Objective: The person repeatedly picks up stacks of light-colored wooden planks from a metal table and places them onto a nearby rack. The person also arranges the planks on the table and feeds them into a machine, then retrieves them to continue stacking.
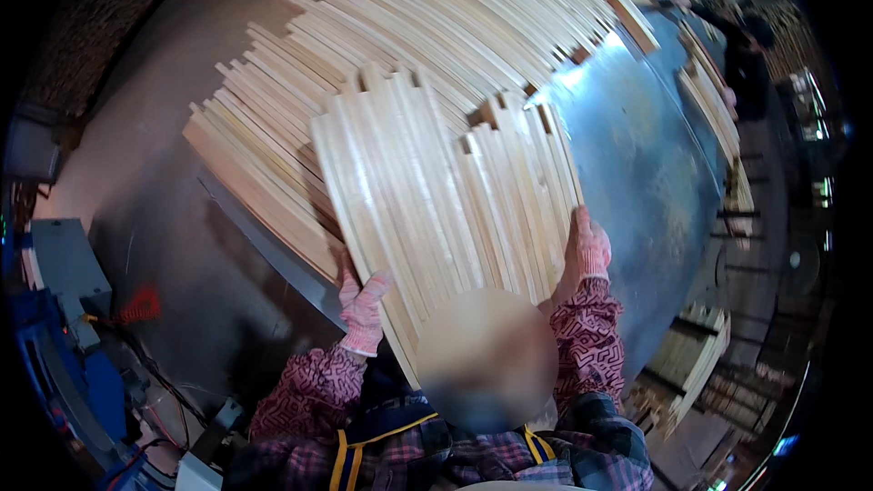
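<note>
A broad bundle of pale wooden strips (391, 182) lies side by side in front of me, its near end close to my body. My left hand (364, 314), in a pink-and-white knit glove, grips the bundle's left edge with the thumb on top. On the opposite edge, my right hand (591, 247) presses in from the side, gloved the same way; its fingertips are partly hidden. Some strips in the bundle stick out farther than others at the far end. A round blurred patch covers part of the near end.
Beyond the bundle, a long row of similar wooden strips (364, 32) spreads over the metal table (637, 145). Blue machinery with cables (100, 391) stands at the lower left. At the right is a stack of wood (696, 359). Another person (747, 64) is at the far right.
</note>
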Motion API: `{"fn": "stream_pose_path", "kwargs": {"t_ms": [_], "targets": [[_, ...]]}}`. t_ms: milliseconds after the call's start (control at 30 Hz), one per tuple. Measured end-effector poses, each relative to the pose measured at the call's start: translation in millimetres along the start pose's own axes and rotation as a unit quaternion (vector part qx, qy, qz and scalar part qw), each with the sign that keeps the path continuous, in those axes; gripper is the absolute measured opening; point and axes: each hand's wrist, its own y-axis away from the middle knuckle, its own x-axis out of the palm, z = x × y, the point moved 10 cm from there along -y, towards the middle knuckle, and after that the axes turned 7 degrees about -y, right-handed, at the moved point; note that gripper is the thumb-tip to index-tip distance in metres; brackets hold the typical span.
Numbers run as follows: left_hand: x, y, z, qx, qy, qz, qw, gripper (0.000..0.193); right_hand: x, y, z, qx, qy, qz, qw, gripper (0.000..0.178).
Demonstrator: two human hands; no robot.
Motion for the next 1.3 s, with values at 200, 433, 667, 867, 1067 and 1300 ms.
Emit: {"fn": "stream_pose_path", "kwargs": {"t_ms": [200, 433, 667, 867, 1067, 1300], "targets": [[94, 56, 114, -0.04, -0.219, 0.248, 0.943, 0.087, 24, 267, -186, 0.39, -0.194, 0.022, 0.9, 0.033], [184, 12, 220, 0.149, -0.63, 0.351, 0.677, 0.065, 77, 471, -257, 0.446, -0.259, 0.044, 0.856, 0.035], [209, -36, 201, 0.244, -0.492, 0.374, 0.747, 0.044, 128, 526, -306, 0.445, -0.215, -0.031, 0.869, 0.039], [197, -45, 238, -0.014, -0.346, 0.296, 0.89, 0.036, 108, 481, -255, 0.404, -0.753, -0.232, 0.465, 0.064], [167, 38, 211, -0.183, -0.48, 0.406, 0.756, 0.035, 102, 528, -110, 0.31, -0.881, -0.229, 0.273, 0.096], [98, 94, 200, -0.214, -0.418, 0.554, 0.688, 0.034, 182, 630, -32, 0.382, -0.86, -0.185, 0.282, 0.09]]}}
